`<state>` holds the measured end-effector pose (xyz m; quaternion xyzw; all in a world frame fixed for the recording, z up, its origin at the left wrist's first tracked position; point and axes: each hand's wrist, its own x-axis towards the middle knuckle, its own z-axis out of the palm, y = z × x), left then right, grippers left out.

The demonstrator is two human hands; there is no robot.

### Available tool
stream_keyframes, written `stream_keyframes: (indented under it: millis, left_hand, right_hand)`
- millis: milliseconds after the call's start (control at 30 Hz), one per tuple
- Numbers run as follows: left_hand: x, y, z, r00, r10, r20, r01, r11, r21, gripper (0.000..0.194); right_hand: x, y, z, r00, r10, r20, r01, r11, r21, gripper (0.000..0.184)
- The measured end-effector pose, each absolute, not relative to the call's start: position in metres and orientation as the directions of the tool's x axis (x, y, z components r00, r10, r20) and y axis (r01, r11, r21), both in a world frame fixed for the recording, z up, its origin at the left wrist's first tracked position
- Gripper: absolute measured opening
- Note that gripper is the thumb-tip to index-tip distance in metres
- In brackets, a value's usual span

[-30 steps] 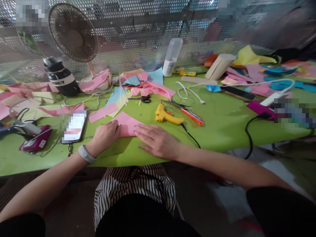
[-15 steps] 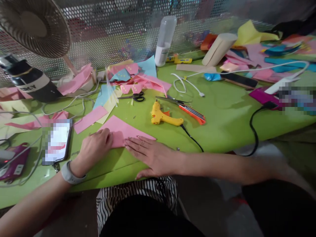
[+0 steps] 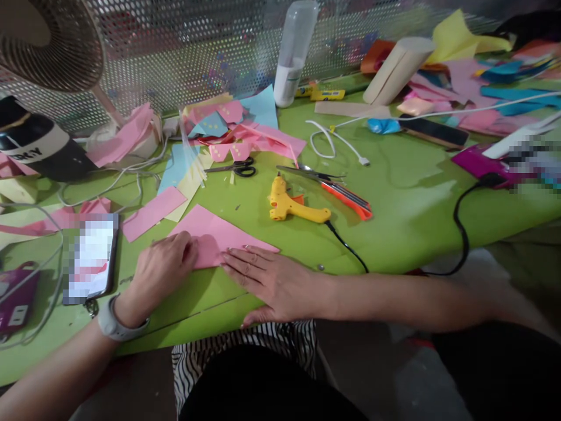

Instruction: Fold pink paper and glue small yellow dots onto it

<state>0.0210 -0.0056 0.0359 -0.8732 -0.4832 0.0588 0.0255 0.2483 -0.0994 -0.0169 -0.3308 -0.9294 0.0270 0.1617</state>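
Observation:
A folded sheet of pink paper (image 3: 209,234) lies on the green table top, its edge nearest me running between my hands. My left hand (image 3: 169,257), with a grey watch band at the wrist, is closed at the paper's left end, fingers curled in on it. Flat across the lower right part of the paper lies my right hand (image 3: 274,280), fingers stretched out and thumb apart. Just beyond the paper is a yellow hot glue gun (image 3: 295,204) on its side. A pink paper strip (image 3: 154,214) rests to the left.
Black scissors (image 3: 241,168), metal tweezers (image 3: 307,172) and an orange cutter (image 3: 348,199) lie farther back. A phone (image 3: 92,257) is at left, near a fan (image 3: 52,47) and dark bottle (image 3: 39,140). Paper scraps (image 3: 228,126), a clear bottle (image 3: 293,58) and cables stand or lie behind.
The camera view has shifted slightly, so table objects appear a little displaced. Both hands stay in almost the same place on the pink paper.

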Motion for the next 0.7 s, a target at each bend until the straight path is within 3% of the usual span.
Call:
stream_keyframes:
  millis: [600,700]
  left_hand:
    - [0.0209,-0.0099,0.0361,0.518,0.854,-0.037,0.836,-0.515,-0.187,0.031]
    - [0.0192,-0.0113,0.0326,0.576,0.813,0.082,0.807,-0.549,-0.219,0.031]
  right_hand:
    - [0.2484,-0.0988,-0.0180,-0.736,0.618,0.275,0.610,0.783,-0.126,0.087]
    - [0.2483,-0.0987,-0.0189,-0.739,0.611,0.282,0.605,0.787,-0.120,0.088]
